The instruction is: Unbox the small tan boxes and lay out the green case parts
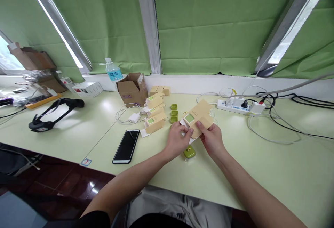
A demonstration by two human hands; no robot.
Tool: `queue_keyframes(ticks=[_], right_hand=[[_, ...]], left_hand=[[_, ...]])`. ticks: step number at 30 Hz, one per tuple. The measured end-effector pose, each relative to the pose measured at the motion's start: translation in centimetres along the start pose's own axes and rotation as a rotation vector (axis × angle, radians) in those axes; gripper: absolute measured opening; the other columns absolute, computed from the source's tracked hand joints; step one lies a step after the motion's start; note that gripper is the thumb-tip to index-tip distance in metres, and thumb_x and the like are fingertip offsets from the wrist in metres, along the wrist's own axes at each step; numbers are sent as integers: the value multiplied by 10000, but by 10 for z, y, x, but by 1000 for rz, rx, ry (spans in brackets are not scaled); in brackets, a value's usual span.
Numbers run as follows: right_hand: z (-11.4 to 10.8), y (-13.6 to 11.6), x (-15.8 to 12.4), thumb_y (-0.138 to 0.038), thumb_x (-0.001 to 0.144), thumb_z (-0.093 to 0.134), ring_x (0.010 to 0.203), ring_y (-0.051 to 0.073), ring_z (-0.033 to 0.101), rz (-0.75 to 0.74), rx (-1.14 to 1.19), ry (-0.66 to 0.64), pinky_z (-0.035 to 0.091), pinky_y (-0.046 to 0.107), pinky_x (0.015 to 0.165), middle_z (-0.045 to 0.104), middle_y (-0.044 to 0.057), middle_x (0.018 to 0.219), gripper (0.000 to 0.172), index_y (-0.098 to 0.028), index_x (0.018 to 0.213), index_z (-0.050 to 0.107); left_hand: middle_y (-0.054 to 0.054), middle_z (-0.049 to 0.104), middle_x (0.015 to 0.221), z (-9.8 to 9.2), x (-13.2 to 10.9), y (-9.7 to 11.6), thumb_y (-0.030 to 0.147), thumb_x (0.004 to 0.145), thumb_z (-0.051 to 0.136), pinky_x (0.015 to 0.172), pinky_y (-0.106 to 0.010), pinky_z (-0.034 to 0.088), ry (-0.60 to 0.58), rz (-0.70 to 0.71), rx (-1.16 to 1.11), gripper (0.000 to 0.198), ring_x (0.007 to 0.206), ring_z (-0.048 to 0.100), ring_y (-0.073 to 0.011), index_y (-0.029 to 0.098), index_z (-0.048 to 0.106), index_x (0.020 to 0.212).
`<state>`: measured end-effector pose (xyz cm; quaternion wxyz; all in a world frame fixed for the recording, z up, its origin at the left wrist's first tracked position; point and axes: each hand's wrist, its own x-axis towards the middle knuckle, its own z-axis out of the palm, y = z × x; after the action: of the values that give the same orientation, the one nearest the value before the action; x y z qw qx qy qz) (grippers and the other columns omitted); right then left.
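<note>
Both my hands hold a small tan carton (198, 115) with a green square window, just above the pale green table (261, 165). My left hand (177, 140) pinches its white end flap at the lower left. My right hand (212, 139) grips the carton's lower right side, fingers closed round it. A small green item (189, 152) lies on the table right below my hands. Three more green items (174, 113) stand in a row just beyond my left hand. Three similar tan cartons (155, 111) lie stacked to the left of them.
A black phone (126, 146) lies face up at the left near the table's front edge. Behind it are a white charger with cable (133, 117), an open cardboard box (132, 89), a water bottle (113, 71) and a black headset (52, 115). A power strip (238, 105) with cables sits at the right.
</note>
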<state>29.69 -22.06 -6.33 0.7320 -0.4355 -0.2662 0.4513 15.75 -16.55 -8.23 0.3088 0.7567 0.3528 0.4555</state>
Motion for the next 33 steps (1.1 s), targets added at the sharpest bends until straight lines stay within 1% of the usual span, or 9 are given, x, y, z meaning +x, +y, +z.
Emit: queue_keyframes(ticks=[3,8,11,14,16,24,28,31,33], right_hand=[[-2,1,3,-459,648,1001,1068,344,783,-9,36,29,673,477,882,835,109,1148,504,-204,1037,806],[-5,2,8,-426,640,1005,1110,356,775,-34,100,87,672,513,923,835,109,1152,488,-204,1027,808],[-4,1,7,-424,620,1017,1110,348,776,-31,113,100,672,505,941,828,110,1187,493,-201,1011,814],[-3,0,5,-420,615,1021,1098,346,780,-29,104,85,673,504,939,826,109,1196,502,-204,1020,820],[-2,-1,3,-427,618,1019,1065,348,789,-24,87,63,677,512,916,832,110,1169,511,-204,1033,820],[-2,3,-2,-481,655,998,982,327,790,9,-8,-60,668,502,867,840,102,1093,502,-210,1038,821],[0,-1,-4,-493,685,983,1060,274,750,0,-115,-218,650,452,939,821,80,1108,520,-237,1102,808],[1,-7,-7,-496,714,964,1063,254,718,-44,-200,-238,658,424,888,792,71,1101,533,-258,1156,784],[1,-11,-8,-530,746,931,1008,247,711,-70,-247,-206,656,391,791,780,72,1063,498,-256,1134,781]], left_hand=[[-55,723,856,-1,2,2,415,941,686,813,-373,527,-79,-55,-105,290,862,688,-233,227,725,723],[-67,801,960,-5,5,6,435,852,786,890,-387,542,-180,-122,-319,252,947,736,-266,214,765,734],[-51,759,841,-5,7,4,512,839,804,810,-339,532,-120,-219,-398,350,837,710,-214,204,683,728],[-40,762,886,-3,11,1,535,765,885,759,-304,535,-37,-296,-541,449,810,708,-186,216,644,968],[-64,785,957,-3,14,1,553,723,920,769,-310,556,-67,-337,-620,572,844,729,-198,208,648,1090],[-21,729,757,-12,19,4,594,687,929,672,-285,547,-53,-359,-673,487,661,657,-148,175,713,807],[-17,734,748,-41,40,0,587,628,948,639,-300,539,-1,-388,-647,496,640,649,-165,188,710,800],[-49,762,801,-82,66,-14,560,574,963,657,-328,553,-35,-433,-527,511,695,685,-210,175,731,817],[-55,755,790,-113,83,-28,534,587,951,636,-313,533,37,-458,-350,486,705,690,-218,167,736,821]])
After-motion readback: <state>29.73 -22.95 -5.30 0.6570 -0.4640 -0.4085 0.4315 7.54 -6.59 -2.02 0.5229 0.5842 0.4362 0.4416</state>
